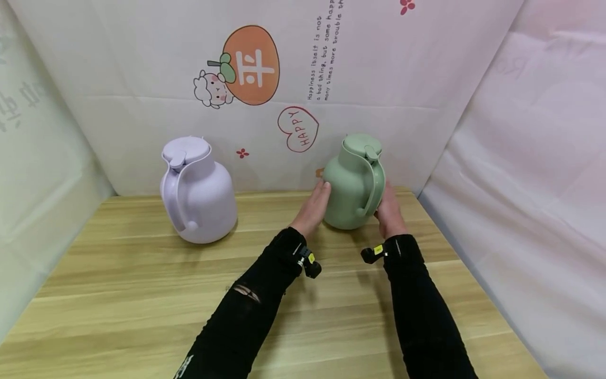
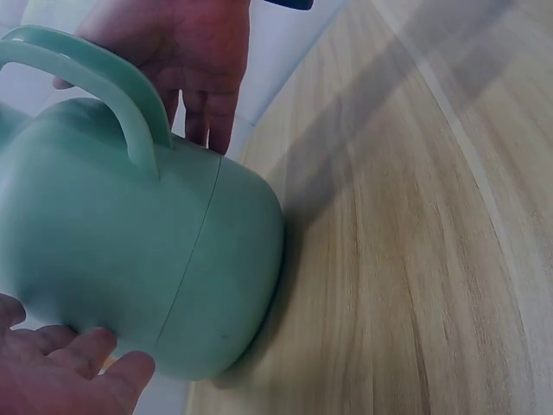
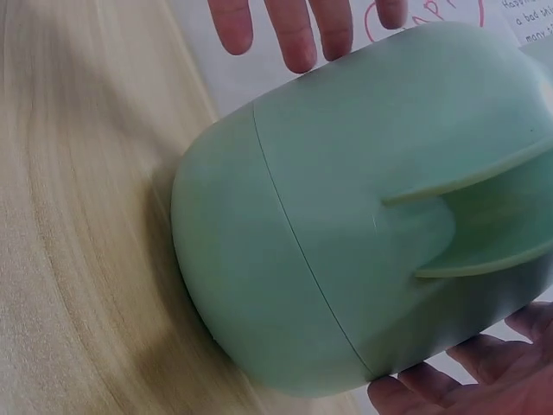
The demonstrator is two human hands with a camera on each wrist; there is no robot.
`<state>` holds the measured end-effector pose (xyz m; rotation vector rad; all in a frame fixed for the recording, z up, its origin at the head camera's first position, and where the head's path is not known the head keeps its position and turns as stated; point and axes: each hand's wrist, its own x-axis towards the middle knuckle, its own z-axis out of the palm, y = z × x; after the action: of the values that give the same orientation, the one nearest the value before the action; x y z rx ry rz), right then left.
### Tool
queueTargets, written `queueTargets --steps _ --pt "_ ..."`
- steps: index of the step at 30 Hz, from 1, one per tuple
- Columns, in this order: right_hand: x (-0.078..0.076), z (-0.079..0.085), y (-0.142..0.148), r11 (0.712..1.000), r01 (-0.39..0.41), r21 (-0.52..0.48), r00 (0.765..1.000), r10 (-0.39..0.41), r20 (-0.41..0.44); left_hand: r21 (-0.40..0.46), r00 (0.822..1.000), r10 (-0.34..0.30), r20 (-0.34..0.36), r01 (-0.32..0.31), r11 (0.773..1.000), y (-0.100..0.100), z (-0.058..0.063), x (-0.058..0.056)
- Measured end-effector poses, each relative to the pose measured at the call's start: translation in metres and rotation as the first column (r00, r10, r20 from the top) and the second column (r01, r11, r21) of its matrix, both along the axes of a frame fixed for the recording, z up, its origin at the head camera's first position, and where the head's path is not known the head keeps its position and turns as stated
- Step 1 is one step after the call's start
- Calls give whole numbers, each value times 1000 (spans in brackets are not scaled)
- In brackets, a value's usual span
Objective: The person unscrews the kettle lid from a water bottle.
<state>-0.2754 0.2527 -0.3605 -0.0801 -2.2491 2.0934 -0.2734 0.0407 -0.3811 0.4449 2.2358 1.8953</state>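
Note:
A green thermos jug (image 1: 352, 184) stands upright on the wooden table, its handle turned toward me and to the right. My left hand (image 1: 313, 208) lies along the jug's left side with extended fingers at its wall. On the opposite side is my right hand (image 1: 390, 210), partly hidden behind the handle. In the left wrist view the left fingertips (image 2: 91, 346) meet the jug's body (image 2: 130, 233). From the right wrist, my right fingers (image 3: 484, 359) show against the lower side of the jug (image 3: 285, 233), fairly straight. Neither hand holds the handle.
A lilac thermos jug (image 1: 203, 197) of the same shape stands on the left of the table (image 1: 142, 295). Close behind both jugs rises a printed white cloth backdrop (image 1: 156, 58). White cloth (image 1: 530, 173) also hangs along the right side.

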Motion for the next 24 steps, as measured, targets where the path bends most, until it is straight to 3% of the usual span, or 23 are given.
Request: queueTargets --steps 11,24 --pt "2 3 -4 1000 16 0 1000 -16 19 -30 999 -17 -36 16 999 -1 -1 -3" --pt "13 2 -14 998 6 59 1000 -5 -17 -28 996 86 0 -86 996 -6 -2 2"
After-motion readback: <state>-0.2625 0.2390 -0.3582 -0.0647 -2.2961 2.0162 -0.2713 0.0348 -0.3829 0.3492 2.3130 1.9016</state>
